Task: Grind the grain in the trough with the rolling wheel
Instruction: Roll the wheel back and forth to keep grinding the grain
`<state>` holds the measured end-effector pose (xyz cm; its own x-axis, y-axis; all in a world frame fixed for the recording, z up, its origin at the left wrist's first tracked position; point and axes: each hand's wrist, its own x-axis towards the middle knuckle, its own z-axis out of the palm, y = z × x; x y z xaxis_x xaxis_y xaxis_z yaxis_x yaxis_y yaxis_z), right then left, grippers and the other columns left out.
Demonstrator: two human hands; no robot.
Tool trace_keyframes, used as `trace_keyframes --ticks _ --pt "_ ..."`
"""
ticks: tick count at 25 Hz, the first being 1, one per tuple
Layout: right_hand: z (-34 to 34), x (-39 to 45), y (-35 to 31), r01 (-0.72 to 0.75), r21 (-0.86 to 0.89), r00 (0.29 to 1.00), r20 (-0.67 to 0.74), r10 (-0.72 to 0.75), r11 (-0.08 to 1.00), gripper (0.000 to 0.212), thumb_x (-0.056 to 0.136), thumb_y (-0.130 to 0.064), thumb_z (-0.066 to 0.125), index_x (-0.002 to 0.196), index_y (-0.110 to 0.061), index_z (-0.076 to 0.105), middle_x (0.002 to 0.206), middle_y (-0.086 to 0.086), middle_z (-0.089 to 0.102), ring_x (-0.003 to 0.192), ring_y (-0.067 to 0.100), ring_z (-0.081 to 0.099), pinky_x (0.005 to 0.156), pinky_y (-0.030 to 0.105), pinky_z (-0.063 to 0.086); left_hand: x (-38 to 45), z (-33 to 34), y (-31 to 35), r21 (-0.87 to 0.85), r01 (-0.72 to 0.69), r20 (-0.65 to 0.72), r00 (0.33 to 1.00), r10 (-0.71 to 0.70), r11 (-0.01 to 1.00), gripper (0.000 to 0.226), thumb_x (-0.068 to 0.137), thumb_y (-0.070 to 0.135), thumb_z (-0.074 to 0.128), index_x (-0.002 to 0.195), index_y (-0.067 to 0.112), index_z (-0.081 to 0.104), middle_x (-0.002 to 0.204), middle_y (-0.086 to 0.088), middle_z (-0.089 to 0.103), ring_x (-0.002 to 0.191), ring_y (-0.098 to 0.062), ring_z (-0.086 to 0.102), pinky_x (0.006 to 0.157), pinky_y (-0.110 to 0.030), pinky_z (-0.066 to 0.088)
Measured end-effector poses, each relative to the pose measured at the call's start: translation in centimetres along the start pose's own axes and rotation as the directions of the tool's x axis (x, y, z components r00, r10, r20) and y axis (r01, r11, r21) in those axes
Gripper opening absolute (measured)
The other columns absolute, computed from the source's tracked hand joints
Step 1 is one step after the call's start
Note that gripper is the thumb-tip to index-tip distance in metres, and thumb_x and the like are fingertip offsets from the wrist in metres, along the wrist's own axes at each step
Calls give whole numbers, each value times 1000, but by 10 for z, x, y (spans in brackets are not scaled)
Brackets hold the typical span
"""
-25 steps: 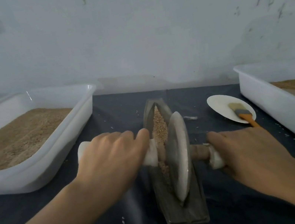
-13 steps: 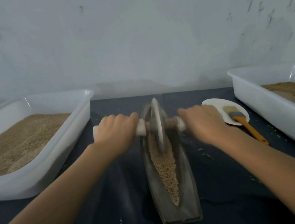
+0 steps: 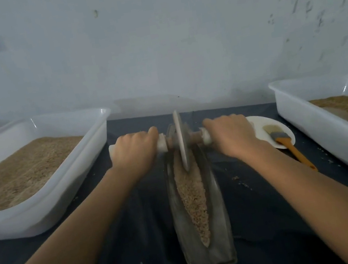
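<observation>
Gripping wheel (image 3: 180, 141) axle, both hands.

Trough (image 3: 203, 237) in the middle of the worktop (image 3: 140, 241), a tub on each side.
Wheel (image 3: 180, 140) stands in the trough's far end; plate (image 3: 259, 126) with brush (image 3: 285, 141) lies right of it.

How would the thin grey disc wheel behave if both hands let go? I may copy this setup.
The thin grey disc wheel stands on edge in the narrow trough, so it would probably tip sideways. It looks like stone or metal, likely heavy, and may roll back along the grain.

Tan grain (image 3: 192, 200), grey wheel (image 3: 180, 140), white tubs (image 3: 49, 203), orange-handled brush (image 3: 290, 147), dark cloth (image 3: 140, 241).
</observation>
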<state>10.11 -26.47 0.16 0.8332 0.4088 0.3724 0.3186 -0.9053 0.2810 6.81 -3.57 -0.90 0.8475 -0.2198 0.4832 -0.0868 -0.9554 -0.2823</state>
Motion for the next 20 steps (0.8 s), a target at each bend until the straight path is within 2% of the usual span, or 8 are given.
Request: trace_keyframes --ticks 3,7,9,11,14,15,17,20 --pt "-2 7 0 -32 28 999 -1 32 999 22 84 -30 63 99 -23 48 95 3 66 83 30 60 61 34 31 14 3 -1 -13 0 62 998 0 1000 24 84 27 58 93 21 36 88 2 62 75 -26 60 59 -34 37" --pt "-19 -78 -4 156 73 987 -46 -153 985 35 68 -29 76 86 -24 46 77 -1 61 65 24 60 51 35 41 -64 -34 6 -90 -131 13 991 132 987 48 65 28 76 85 26 32 70 9 50 56 -16 47 52 -30 28" --pt "-42 -115 -4 225 62 955 -212 -207 972 50 42 -22 85 73 -22 46 58 -4 50 45 20 48 38 23 19 -96 -57 6 -125 -221 -139 969 204 967 48 43 12 81 75 20 45 58 6 47 45 -21 47 45 -28 26" --pt "-52 -130 -1 209 70 950 -249 -186 975 57 28 -19 85 68 -23 43 53 -6 43 39 18 41 48 17 2 -110 -65 3 -105 -245 -174 959 225 964 48 36 7 79 71 18 48 54 4 44 41 -23 45 43 -27 23" --pt "-35 -106 -3 167 41 985 -50 -165 985 48 47 -24 85 75 -24 46 60 -6 53 47 19 52 36 25 29 -90 -50 5 -47 -207 -49 978 204 977 52 34 18 85 73 20 50 54 5 48 40 -20 49 44 -26 20" --pt "-22 -85 -4 124 -9 992 -21 -125 992 40 61 -28 80 81 -24 46 69 -4 58 57 22 58 44 32 41 -74 -37 6 -17 -168 -15 986 168 986 48 42 21 85 76 19 51 57 4 52 43 -22 52 44 -26 22" --pt "-4 -35 -2 31 -13 999 -19 -31 999 26 76 -29 68 91 -25 46 85 0 65 75 29 63 57 33 40 -35 -8 4 8 -29 -18 999 29 1000 31 66 24 76 84 18 51 68 2 60 54 -26 59 47 -29 29" --pt "-1 18 0 14 -71 996 -86 -20 997 21 82 -25 63 99 -21 53 90 4 68 79 31 64 58 33 32 8 13 -2 -23 87 -19 996 -87 996 18 82 26 60 91 18 46 78 1 63 66 -27 61 52 -31 34"
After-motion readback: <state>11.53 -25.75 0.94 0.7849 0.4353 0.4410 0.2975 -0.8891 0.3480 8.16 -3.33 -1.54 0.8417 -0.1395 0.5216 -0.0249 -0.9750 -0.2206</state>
